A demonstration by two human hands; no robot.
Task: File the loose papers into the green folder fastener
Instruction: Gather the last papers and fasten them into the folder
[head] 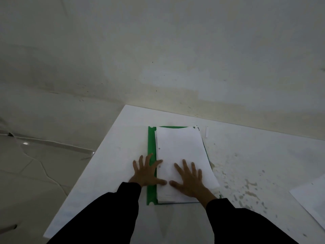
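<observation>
A green folder (151, 143) lies flat on the white table (114, 155), its left strip showing. A stack of white papers (181, 152) rests on it, with punched holes near the left edge. My left hand (146, 170) lies flat with spread fingers across the green strip and the stack's left edge. My right hand (190, 180) presses flat on the near part of the top sheet. Both thumbs almost meet. The fastener itself is hidden under the papers.
A small white strip (206, 132) lies beyond the stack's far right corner. Another white sheet (311, 199) lies at the right edge of the view. The table's right part is stained. A wall stands behind, and a tiled floor lies to the left.
</observation>
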